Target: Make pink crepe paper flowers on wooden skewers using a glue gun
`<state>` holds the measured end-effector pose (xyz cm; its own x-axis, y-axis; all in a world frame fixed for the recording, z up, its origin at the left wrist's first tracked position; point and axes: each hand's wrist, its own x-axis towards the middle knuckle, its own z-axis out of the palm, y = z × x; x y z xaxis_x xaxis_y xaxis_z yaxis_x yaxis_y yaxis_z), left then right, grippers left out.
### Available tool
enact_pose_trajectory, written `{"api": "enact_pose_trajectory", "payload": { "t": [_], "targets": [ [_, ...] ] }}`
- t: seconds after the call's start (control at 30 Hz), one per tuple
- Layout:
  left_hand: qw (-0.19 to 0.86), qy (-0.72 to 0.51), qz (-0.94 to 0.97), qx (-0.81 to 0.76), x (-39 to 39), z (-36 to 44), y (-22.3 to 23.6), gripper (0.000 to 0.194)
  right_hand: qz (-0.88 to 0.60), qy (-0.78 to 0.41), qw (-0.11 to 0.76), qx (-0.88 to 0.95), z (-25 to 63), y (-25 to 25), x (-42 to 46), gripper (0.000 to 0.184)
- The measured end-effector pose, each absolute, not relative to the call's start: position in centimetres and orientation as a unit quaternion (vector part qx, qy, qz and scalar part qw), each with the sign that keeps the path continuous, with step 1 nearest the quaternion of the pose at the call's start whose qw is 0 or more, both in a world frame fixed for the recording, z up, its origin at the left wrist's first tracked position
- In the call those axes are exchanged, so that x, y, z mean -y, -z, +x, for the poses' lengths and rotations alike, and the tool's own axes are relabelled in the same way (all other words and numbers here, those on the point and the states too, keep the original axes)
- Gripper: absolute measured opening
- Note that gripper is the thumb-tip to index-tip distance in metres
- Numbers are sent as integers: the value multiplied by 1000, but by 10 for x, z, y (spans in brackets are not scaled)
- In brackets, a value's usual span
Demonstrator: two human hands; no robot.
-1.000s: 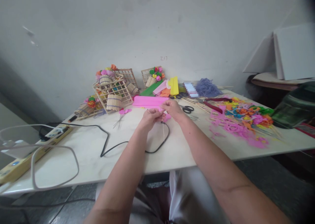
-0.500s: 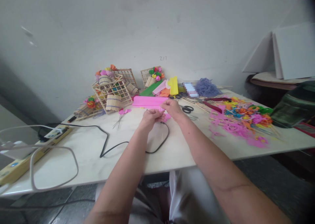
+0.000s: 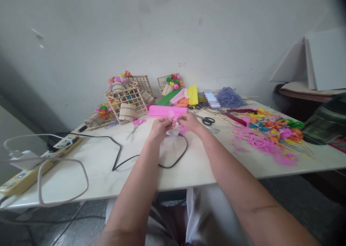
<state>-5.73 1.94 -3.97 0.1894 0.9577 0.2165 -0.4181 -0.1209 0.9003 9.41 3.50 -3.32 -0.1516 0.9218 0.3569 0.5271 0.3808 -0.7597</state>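
My left hand (image 3: 161,127) is closed in a pinch on a small pink paper flower (image 3: 171,113), whose petal sticks up above the fingertips. My right hand (image 3: 189,121) is also closed, fingertips pressed together just right of the flower; what they pinch is too small to make out. Under the hands lies a pale object (image 3: 173,133), partly hidden, with a black cord (image 3: 181,156) running from it. Behind them a folded pink paper sheet (image 3: 162,110) lies flat. Several pink paper pieces on thin stems (image 3: 136,123) rest left of my left hand.
Stick baskets with paper flowers (image 3: 127,102) stand at the back left. Black-handled scissors (image 3: 208,121), purple yarn (image 3: 229,97) and colourful paper scraps (image 3: 270,130) lie to the right. A power strip (image 3: 45,161) with cables occupies the left edge; a dark green jar (image 3: 323,121) stands far right.
My right hand has come down slightly beside my left. A pink petal now shows above the left fingertips. The whole view has shifted a little.
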Motion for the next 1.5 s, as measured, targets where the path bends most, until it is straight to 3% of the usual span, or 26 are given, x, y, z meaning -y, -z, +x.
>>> {"api": "enact_pose_trajectory", "payload": {
  "t": [0.17, 0.4, 0.87, 0.97, 1.1, 1.17, 1.3, 1.5],
  "targets": [
    [560, -654, 434, -267, -26, -77, 36, 17, -496, -140, 271, 813, 80, 41, -29, 33],
    [545, -699, 388, -254, -31, -87, 36, 12, -519, -13, 140, 843, 60, 45, -18, 44],
    [552, -743, 321, -198, -33, -97, 34, 4, -547, 93, 139, 820, 54, 47, -17, 35],
    [549, -751, 303, -209, -34, -98, 34, 3, -593, 68, 151, 788, 71, 43, -22, 31],
    [545, -733, 329, -240, -36, -95, 40, 5, -639, 10, 254, 726, 93, 41, -34, 25],
    [552, -706, 361, -257, -37, -91, 45, 7, -627, -79, 336, 698, 100, 40, -39, 22],
    [571, -648, 415, -286, -38, -85, 54, 14, -467, -328, 491, 658, 105, 32, -36, 19],
    [578, -624, 432, -299, -38, -83, 60, 17, -369, -429, 465, 681, 108, 25, -25, 28]
  ]
}}
